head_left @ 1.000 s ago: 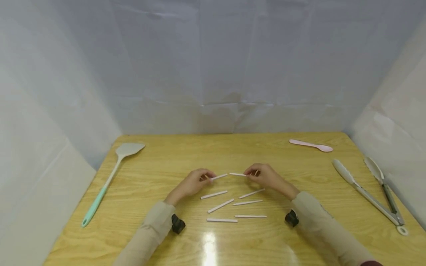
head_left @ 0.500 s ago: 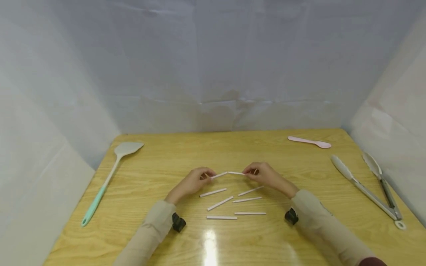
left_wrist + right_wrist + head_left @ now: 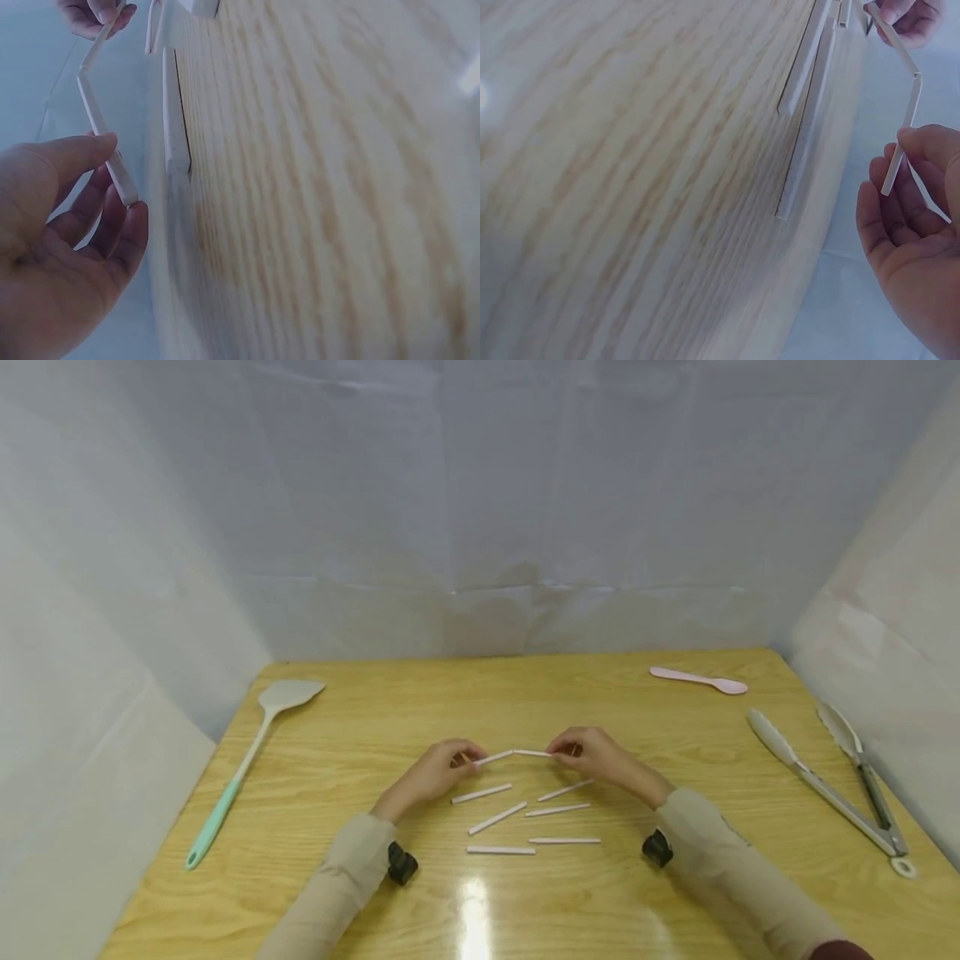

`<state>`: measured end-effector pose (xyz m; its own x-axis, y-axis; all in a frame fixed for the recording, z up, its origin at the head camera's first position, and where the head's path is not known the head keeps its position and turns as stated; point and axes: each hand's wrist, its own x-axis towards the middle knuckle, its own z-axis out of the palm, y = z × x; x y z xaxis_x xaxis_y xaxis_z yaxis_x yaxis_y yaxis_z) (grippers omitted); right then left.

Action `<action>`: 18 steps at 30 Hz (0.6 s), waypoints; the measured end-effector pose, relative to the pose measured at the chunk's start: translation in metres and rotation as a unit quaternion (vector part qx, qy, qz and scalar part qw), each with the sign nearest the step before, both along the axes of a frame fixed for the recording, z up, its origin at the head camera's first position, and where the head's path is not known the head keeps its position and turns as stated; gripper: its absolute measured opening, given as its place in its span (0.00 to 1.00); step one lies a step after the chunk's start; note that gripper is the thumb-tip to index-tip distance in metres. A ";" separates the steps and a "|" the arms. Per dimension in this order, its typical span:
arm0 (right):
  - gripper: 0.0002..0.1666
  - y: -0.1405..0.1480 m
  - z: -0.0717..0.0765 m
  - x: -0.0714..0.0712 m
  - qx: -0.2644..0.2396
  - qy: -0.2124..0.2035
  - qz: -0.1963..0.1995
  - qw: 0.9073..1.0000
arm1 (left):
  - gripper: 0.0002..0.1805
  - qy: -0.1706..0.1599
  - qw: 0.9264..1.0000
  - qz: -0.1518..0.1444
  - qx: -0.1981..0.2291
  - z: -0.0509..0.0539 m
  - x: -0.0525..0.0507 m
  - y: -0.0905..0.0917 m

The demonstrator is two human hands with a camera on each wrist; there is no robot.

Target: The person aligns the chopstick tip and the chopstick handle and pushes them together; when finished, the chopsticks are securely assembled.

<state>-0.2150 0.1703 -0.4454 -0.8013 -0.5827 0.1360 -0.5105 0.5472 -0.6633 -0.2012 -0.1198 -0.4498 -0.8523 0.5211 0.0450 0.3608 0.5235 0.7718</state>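
Between its thumb and fingers my left hand (image 3: 435, 771) pinches a slim white stick (image 3: 93, 109), its far end pointing inward. Opposite it, my right hand (image 3: 597, 757) pinches a thinner white stick (image 3: 913, 105). The two sticks meet tip to tip at a shallow angle, raised off the table in the wrist views. Below the hands lie several more white sticks: thicker ones such as the left stick (image 3: 501, 850) on the left, thinner ones such as the right stick (image 3: 564, 841) on the right. What the sticks are made of is unclear.
A spatula (image 3: 232, 789) with a mint handle lies at the table's left. At the right are a pink spoon (image 3: 697, 680) and spread metal tongs (image 3: 840, 806). The wooden table (image 3: 360, 710) is bordered by pale sheets (image 3: 352, 527) behind and on both sides.
A second ago a small gap separated the two held sticks; the right hand has moved slightly left and their tips have come together. Since half a second ago hardly anything has moved.
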 end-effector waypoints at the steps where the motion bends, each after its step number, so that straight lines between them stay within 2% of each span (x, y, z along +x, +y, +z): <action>1: 0.07 0.000 0.000 0.000 0.001 0.002 0.001 1.000 | 0.11 0.001 1.000 -0.001 0.000 0.000 0.000 0.000; 8: 0.07 0.000 0.002 0.000 0.006 0.004 0.001 1.000 | 0.11 0.006 1.000 -0.005 -0.007 0.000 0.000 -0.001; 18: 0.08 0.002 0.002 0.001 -0.013 -0.014 0.002 1.000 | 0.11 0.010 1.000 -0.008 -0.008 0.001 0.001 -0.001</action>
